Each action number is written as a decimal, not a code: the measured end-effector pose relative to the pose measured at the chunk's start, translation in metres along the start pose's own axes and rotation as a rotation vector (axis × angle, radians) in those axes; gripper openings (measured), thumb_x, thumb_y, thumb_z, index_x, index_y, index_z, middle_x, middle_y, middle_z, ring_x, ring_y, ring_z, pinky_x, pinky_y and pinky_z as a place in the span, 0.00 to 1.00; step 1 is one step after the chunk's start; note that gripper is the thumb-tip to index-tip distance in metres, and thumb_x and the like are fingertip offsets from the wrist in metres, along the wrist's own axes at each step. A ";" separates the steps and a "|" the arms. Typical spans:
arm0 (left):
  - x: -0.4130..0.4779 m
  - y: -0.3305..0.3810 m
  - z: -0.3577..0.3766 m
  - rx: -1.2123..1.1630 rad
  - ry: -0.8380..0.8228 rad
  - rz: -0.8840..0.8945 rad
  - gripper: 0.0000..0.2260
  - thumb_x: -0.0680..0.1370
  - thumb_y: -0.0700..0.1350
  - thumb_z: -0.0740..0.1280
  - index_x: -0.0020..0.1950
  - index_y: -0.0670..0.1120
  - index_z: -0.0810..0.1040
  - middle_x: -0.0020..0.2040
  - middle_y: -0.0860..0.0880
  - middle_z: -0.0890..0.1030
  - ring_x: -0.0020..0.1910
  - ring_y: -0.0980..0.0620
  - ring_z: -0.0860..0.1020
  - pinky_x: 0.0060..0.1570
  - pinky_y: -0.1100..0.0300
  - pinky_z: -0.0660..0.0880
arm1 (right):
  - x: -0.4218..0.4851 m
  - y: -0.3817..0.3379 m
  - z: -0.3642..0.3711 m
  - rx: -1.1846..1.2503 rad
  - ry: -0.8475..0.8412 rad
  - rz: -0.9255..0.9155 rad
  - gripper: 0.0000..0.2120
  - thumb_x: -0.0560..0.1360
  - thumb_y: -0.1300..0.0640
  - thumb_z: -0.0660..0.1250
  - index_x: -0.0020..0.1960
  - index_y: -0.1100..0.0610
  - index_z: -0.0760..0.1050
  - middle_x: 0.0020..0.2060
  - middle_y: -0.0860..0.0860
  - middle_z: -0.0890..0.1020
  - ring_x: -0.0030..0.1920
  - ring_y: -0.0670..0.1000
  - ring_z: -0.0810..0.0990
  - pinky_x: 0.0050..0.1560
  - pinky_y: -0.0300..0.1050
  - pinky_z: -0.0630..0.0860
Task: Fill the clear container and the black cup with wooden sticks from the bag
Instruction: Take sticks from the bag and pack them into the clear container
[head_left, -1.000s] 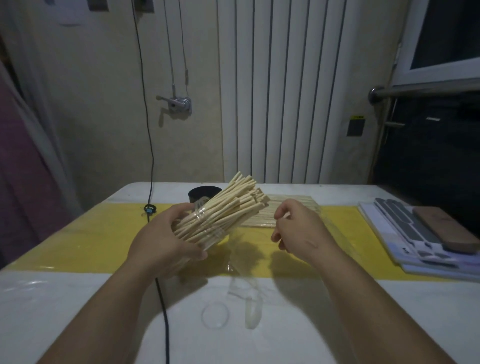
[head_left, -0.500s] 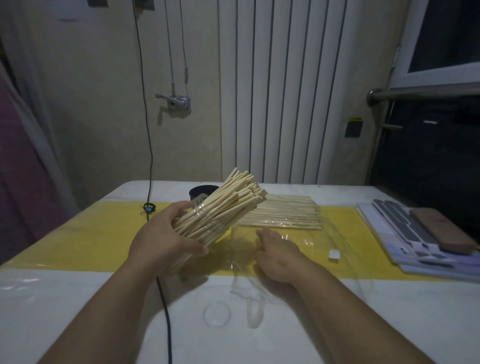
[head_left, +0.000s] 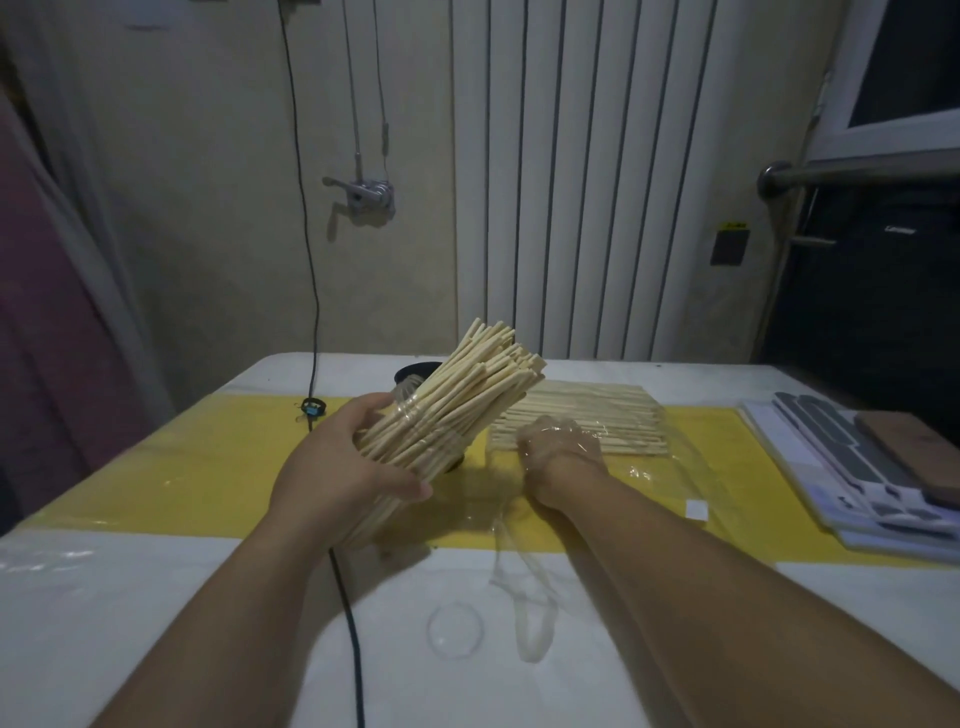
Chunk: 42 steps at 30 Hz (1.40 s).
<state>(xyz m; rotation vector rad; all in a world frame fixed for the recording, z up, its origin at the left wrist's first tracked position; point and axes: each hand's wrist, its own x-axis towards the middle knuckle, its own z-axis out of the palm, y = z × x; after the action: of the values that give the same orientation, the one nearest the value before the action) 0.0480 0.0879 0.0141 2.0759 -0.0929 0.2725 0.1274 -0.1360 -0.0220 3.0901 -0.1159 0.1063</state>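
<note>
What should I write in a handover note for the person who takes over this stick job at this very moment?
Left hand: grips the clear container, held tilted above the table and packed with wooden sticks.
Right hand: inside the bag, at the loose sticks; whether it grips any is unclear.
Black cup: behind the container, contents hidden.
Done: container looks full.
Left: probably set it down, then fill the cup from the bag.
</note>
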 end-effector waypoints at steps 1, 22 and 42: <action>0.000 0.000 0.000 0.001 0.000 0.001 0.44 0.48 0.53 0.78 0.64 0.62 0.73 0.55 0.62 0.78 0.49 0.57 0.79 0.53 0.48 0.78 | 0.003 0.000 0.002 -0.012 0.005 0.001 0.22 0.73 0.57 0.69 0.66 0.49 0.74 0.64 0.52 0.73 0.66 0.59 0.71 0.64 0.54 0.72; -0.002 0.002 0.001 -0.009 -0.015 -0.008 0.44 0.47 0.52 0.79 0.63 0.64 0.72 0.54 0.61 0.80 0.48 0.56 0.81 0.53 0.46 0.79 | 0.010 0.008 -0.007 0.060 -0.086 -0.039 0.20 0.79 0.42 0.61 0.66 0.51 0.73 0.66 0.53 0.74 0.68 0.58 0.72 0.67 0.53 0.68; -0.003 0.002 0.001 0.010 -0.011 -0.001 0.42 0.48 0.51 0.79 0.62 0.64 0.73 0.52 0.63 0.80 0.47 0.58 0.80 0.52 0.50 0.78 | -0.061 0.010 -0.010 -0.009 0.031 -0.212 0.17 0.83 0.56 0.54 0.70 0.51 0.68 0.64 0.53 0.77 0.64 0.57 0.76 0.60 0.48 0.72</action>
<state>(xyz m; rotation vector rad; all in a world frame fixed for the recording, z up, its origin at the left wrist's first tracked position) 0.0453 0.0856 0.0144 2.0873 -0.0973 0.2610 0.0649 -0.1412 -0.0157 3.0667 0.2111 0.1445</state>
